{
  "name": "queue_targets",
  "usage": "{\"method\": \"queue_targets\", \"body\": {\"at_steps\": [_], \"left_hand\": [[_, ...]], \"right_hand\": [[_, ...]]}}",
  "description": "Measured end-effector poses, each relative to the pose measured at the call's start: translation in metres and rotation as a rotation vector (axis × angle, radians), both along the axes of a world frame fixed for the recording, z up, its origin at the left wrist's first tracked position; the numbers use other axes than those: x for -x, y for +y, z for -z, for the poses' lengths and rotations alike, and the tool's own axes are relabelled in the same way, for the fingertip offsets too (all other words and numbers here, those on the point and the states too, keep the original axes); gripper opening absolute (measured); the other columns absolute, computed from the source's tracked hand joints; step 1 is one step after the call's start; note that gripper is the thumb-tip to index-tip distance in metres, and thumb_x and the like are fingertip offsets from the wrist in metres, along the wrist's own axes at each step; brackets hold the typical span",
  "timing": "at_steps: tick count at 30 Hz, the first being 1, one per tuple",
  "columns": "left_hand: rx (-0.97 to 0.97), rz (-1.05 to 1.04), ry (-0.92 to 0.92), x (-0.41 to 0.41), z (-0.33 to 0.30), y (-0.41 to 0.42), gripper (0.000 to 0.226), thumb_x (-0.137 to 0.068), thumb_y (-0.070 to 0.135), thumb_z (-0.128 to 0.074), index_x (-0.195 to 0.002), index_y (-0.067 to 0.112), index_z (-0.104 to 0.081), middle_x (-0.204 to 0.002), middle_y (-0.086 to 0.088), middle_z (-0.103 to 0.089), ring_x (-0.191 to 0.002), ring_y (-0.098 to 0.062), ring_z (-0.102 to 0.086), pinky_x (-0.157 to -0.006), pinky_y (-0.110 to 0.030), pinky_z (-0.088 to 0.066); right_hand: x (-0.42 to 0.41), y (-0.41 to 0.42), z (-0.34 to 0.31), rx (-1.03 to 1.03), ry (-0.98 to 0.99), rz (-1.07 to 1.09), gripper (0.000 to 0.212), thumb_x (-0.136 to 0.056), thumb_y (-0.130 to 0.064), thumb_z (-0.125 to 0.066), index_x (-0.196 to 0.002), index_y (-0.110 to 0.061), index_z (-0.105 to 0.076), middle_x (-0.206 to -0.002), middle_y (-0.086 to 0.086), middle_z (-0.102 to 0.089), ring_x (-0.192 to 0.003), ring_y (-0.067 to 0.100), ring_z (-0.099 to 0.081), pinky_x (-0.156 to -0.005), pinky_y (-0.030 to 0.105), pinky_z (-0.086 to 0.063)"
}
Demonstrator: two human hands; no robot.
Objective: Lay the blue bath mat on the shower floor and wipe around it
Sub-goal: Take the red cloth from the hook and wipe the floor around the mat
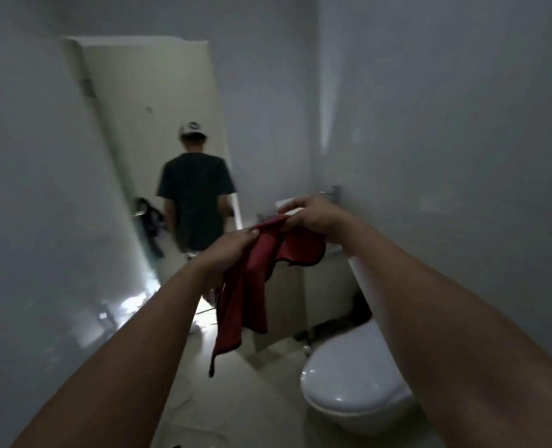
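Red cloth (252, 286) hanging long axis vertical, top edge pinched by L hand (227, 253) & R hand (310, 215) fingers

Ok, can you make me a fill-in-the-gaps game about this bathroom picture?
1. Both hands hold a soft cloth coloured ____.
2. The white toilet's lid is ____.
3. The person in the dark T-shirt wears a white ____.

Missing words: red; closed; cap
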State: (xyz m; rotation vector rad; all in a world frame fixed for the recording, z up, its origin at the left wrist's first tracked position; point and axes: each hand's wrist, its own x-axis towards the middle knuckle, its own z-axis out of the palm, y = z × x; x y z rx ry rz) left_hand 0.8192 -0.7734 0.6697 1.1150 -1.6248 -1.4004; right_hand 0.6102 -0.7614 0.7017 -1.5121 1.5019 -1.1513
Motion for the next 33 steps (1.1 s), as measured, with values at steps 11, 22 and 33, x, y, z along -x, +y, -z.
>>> {"method": "queue_targets", "body": {"at_steps": [11, 22, 33], "left_hand": [[-0.382, 0.523, 0.069, 0.233, 0.085, -0.010, 0.040, -0.101, 0.036, -0.055, -0.115, 0.000, -0.067, -0.103, -0.021, -0.073, -0.085, -0.029, -0.069, -0.069, -0.035, -0.054], [-0.366, 0.884, -0.205, 0.275, 0.145, 0.007, 0.021, -0.104, 0.026, -0.051, -0.114, 0.016, -0.066, -0.102, -0.010, -0.074, -0.087, -0.023, -0.070, -0.074, -0.032, -0.055], [-0.082, 1.229, -0.526, 0.261, 0.153, -0.052, 0.052, -0.089, 0.027, -0.075, -0.133, 0.026, -0.049, -0.124, -0.011, -0.064, -0.108, -0.030, -0.065, -0.086, -0.045, -0.059]], "right_hand": [[0.125, 0.126, 0.182, -0.179, -0.640, 0.893, 0.074, -0.073, -0.077, -0.066, -0.117, -0.018, -0.068, -0.110, 0.002, -0.068, -0.101, 0.024, -0.065, -0.081, 0.046, -0.055], [0.105, 0.166, 0.226, 0.163, -1.077, 1.201, 0.028, -0.094, -0.029, -0.065, -0.111, -0.007, -0.070, -0.106, 0.012, -0.076, -0.097, 0.027, -0.070, -0.099, 0.042, -0.052], [0.089, 0.203, 0.209, 0.044, -0.802, 1.356, 0.010, -0.084, -0.017, -0.073, -0.091, -0.014, -0.067, -0.077, 0.002, -0.062, -0.073, 0.017, -0.057, -0.065, 0.030, -0.044]]}}
